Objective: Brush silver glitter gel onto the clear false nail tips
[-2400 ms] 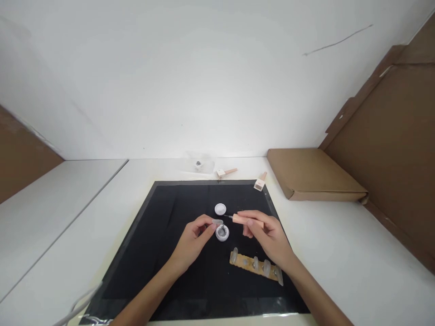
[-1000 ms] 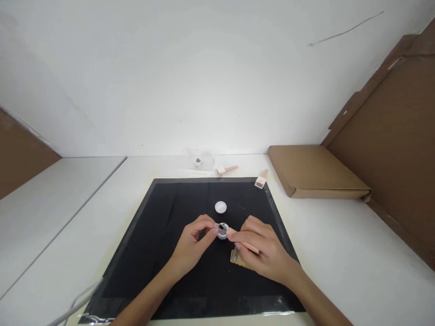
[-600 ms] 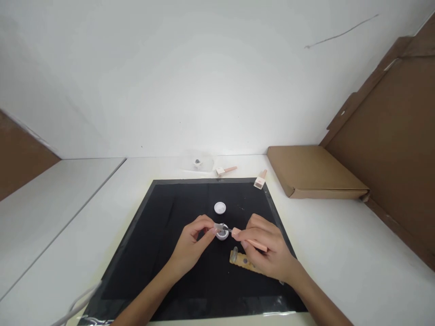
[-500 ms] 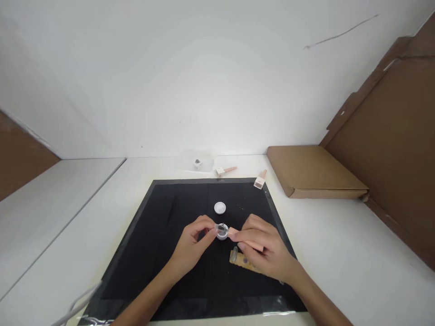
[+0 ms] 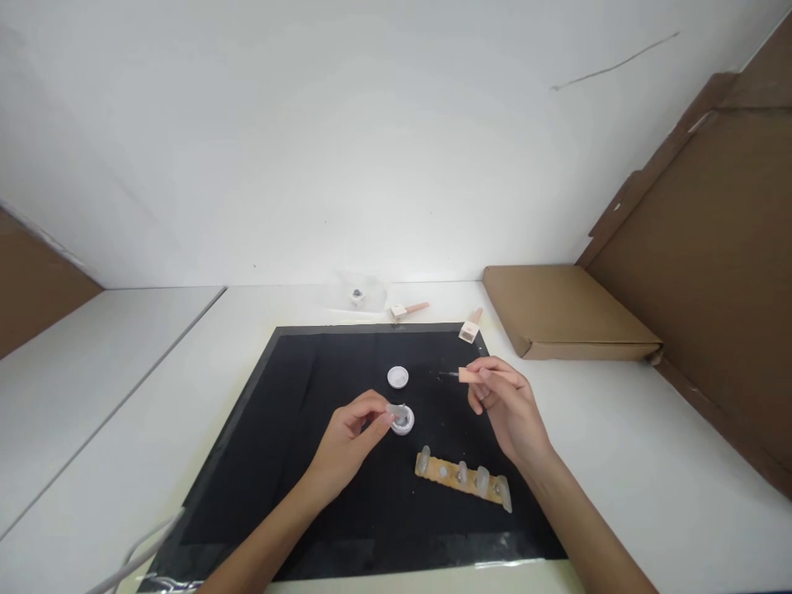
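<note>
Pinched between the thumb and fingers of my left hand (image 5: pixel 351 437) is a pale, translucent false nail (image 5: pixel 395 409). It is over the small open white jar (image 5: pixel 403 426), partly covering its mouth; whether it touches the rim I cannot tell. My right hand (image 5: pixel 512 406) grips a thin brush (image 5: pixel 466 375) by its pink handle, the dark tip pointing left above the mat. Nearer to me lies a yellowish display strip (image 5: pixel 450 478) with several translucent false nails (image 5: pixel 483 480) standing on it. The jar's round white lid (image 5: pixel 398 378) lies behind the jar.
A black mat (image 5: pixel 297 495) covers the middle of the white table. Two white bottles with pink handles (image 5: pixel 408 310) (image 5: pixel 470 328) lie at its back edge, near a clear plastic tray (image 5: pixel 374 299). A flat cardboard box (image 5: pixel 569 318) stands at back right.
My right hand has moved right and away from me with the brush, off the false nail and the jar. The display strip is now uncovered. My left hand stays by the jar.
</note>
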{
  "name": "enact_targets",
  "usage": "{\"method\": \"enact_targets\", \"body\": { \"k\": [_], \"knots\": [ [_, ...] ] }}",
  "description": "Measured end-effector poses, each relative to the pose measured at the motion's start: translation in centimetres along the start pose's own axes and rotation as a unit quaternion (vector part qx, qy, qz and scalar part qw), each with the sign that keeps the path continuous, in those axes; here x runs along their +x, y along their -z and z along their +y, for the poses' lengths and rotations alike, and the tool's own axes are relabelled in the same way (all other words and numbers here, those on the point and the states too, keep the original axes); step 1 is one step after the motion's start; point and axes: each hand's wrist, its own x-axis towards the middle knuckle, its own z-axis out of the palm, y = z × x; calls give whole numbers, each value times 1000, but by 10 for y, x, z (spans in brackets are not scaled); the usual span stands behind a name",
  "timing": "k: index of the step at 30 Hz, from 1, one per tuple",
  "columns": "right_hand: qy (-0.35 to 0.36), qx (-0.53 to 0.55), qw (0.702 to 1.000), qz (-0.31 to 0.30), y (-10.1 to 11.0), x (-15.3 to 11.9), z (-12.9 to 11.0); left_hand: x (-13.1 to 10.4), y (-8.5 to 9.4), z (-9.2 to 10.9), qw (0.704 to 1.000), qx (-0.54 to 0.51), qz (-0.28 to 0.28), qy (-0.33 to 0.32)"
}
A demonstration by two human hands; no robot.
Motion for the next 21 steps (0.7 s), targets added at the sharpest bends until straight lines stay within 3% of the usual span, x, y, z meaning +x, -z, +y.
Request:
{"method": "enact_targets", "body": {
  "k": [4,9,14,21],
  "knots": [
    [-34,86,996,-9,0,2,-1,0,1,-2,1000,3,-14,-5],
    [-61,105,992,-46,-1,1,-1,1,1,0,999,13,-29,-10],
    [-18,22,991,-127,-6,-8,3,-3,1,0,999,36,-36,-15],
    [43,-167,949,-264,-16,-18,-8,-2,-1,1,998,40,-40,-24]
  ]
}}
